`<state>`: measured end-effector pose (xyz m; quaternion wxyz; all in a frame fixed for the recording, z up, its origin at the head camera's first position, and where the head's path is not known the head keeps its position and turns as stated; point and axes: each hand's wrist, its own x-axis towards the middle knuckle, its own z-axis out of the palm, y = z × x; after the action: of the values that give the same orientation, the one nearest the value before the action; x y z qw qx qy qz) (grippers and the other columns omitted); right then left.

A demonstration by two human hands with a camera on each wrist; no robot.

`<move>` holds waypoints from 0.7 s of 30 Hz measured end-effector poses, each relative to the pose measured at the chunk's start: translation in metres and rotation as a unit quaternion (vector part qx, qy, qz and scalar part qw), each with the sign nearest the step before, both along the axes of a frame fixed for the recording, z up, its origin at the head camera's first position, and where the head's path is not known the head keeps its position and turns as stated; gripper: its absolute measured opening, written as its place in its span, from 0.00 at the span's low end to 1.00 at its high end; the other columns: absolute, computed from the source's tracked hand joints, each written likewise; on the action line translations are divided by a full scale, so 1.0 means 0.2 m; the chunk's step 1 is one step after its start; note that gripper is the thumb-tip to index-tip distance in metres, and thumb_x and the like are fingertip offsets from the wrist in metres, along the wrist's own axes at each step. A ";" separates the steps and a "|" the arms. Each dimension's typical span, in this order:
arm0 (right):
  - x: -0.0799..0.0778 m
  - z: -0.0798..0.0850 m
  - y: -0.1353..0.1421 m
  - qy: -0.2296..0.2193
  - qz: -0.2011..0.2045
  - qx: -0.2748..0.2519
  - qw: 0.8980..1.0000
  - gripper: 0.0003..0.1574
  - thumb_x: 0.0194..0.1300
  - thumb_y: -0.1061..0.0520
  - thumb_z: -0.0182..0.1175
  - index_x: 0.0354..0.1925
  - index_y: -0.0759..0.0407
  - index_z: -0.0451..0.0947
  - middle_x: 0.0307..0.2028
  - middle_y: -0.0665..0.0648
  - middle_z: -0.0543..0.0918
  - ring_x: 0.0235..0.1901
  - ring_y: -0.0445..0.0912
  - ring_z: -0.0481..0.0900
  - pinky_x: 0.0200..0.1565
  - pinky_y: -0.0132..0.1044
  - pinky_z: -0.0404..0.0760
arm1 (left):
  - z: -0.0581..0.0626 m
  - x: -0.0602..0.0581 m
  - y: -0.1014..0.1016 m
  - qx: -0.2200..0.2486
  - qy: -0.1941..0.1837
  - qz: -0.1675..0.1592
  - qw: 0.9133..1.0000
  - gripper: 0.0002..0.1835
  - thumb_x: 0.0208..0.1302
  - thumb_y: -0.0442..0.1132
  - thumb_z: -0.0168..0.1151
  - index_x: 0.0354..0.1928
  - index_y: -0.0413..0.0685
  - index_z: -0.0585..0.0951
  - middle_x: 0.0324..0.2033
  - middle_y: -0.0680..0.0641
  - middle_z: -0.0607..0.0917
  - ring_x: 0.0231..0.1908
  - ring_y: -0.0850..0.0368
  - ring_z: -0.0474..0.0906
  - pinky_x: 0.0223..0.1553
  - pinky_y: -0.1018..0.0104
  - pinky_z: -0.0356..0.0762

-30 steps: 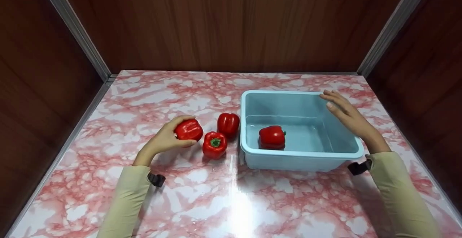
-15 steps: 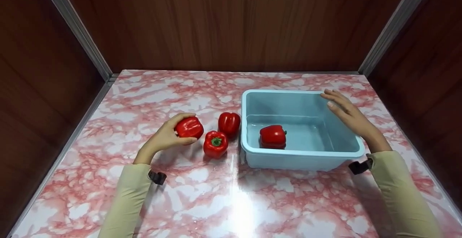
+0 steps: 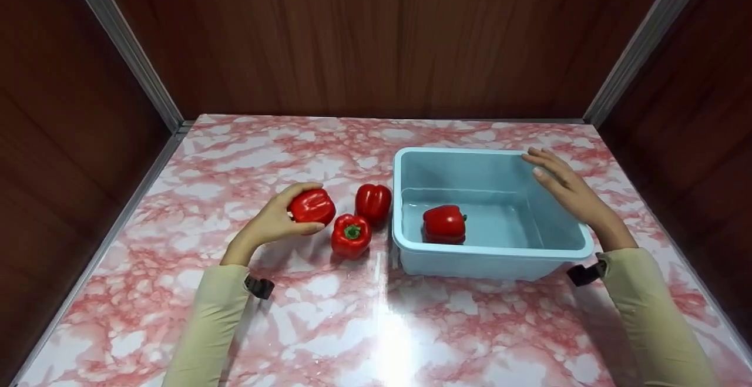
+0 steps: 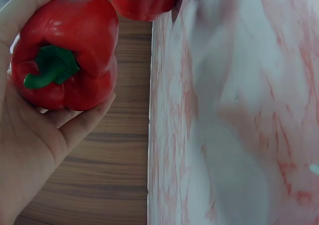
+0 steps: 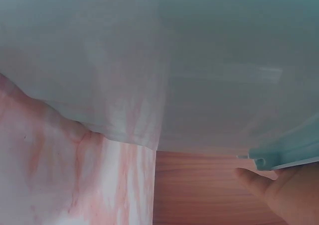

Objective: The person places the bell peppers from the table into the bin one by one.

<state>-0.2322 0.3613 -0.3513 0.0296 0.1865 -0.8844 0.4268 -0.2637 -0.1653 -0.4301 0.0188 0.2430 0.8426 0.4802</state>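
Note:
My left hand point(image 3: 273, 221) grips a red bell pepper point(image 3: 313, 207) between thumb and fingers, left of the bin. In the left wrist view the green stem of this bell pepper point(image 4: 75, 46) faces the camera. Just right of it, a second bell pepper point(image 3: 351, 237) stands stem up on the table, and a third bell pepper point(image 3: 373, 202) sits behind that one. A light blue plastic bin point(image 3: 493, 251) has one more bell pepper point(image 3: 445, 224) lying on its floor. At the bin's right rim is my right hand point(image 3: 568, 190), its fingers extended; whether it touches the rim is unclear.
The table point(image 3: 317, 328) has a pink and white marbled top. Dark wood-grain panels point(image 3: 376, 40) with grey metal corner strips enclose it at the back and both sides. In the right wrist view the bin's wall point(image 5: 199, 75) fills most of the picture.
My left hand has shifted slightly right with the bell pepper in its grip, closer to the two bell peppers on the table. The right hand and the bin have not visibly moved.

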 end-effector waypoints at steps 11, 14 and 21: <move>-0.09 -0.10 0.09 0.004 -0.012 0.016 1.000 0.26 0.72 0.51 0.45 0.67 0.50 0.62 0.71 0.58 0.51 0.72 0.50 0.36 0.64 0.65 0.34 | 0.00 0.00 0.00 0.010 -0.004 0.003 1.000 0.41 0.41 0.51 0.76 0.61 0.69 0.68 0.54 0.51 0.74 0.50 0.53 0.75 0.49 0.56 0.75; -0.10 -0.11 0.09 0.001 -0.014 0.014 1.000 0.27 0.72 0.52 0.45 0.67 0.52 0.62 0.71 0.58 0.51 0.72 0.52 0.35 0.64 0.65 0.34 | 0.01 0.00 0.01 0.012 -0.008 0.003 1.000 0.42 0.41 0.51 0.76 0.61 0.66 0.68 0.55 0.51 0.74 0.50 0.52 0.75 0.49 0.56 0.75; -0.10 -0.11 0.09 -0.001 -0.014 0.014 1.000 0.27 0.72 0.52 0.44 0.67 0.53 0.61 0.71 0.59 0.50 0.72 0.51 0.34 0.64 0.65 0.32 | 0.09 0.05 0.05 0.011 -0.014 -0.002 1.000 0.42 0.44 0.45 0.76 0.64 0.53 0.67 0.56 0.46 0.73 0.50 0.50 0.75 0.49 0.56 0.75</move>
<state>-0.2515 0.3796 -0.3739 0.0326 0.1740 -0.8929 0.4140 -0.2543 -0.1559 -0.4113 0.0286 0.2382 0.8366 0.4926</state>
